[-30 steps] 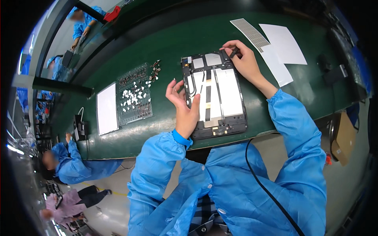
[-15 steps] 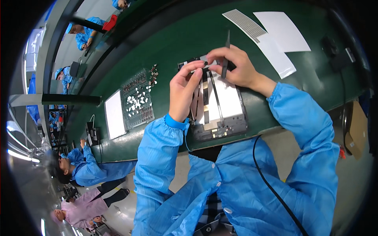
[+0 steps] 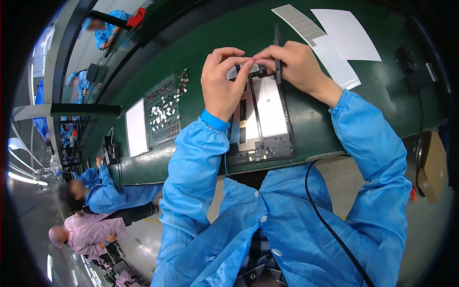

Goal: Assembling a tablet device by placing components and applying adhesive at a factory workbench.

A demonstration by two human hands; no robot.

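An opened tablet (image 3: 273, 112) lies on the green bench in front of me, its white inner panel, dark frame and long flex cables exposed. Over its far end my left hand (image 3: 225, 79) and my right hand (image 3: 302, 67) meet at the fingertips. Thumb and forefinger of the left hand are pinched; what sits between them is too small to make out. Dark tweezers (image 3: 278, 60) stand upright in my right hand, tips pointing away, while its thumb and forefinger pinch close to the left ones. A blue wrist strap (image 3: 214, 120) circles my left wrist.
Left of the tablet are a clear plastic tray (image 3: 175, 125) with small white pieces, loose small parts (image 3: 183, 81) and a white sheet (image 3: 137, 128). A sticker sheet (image 3: 297, 24) and white papers (image 3: 349, 36) lie far right, near a black device (image 3: 406, 58). A co-worker (image 3: 103, 189) sits at left.
Both hands have risen slightly away from the tablet's surface, their fingertips now touching each other. The view has shifted a little; the tweezers remain in my right hand.
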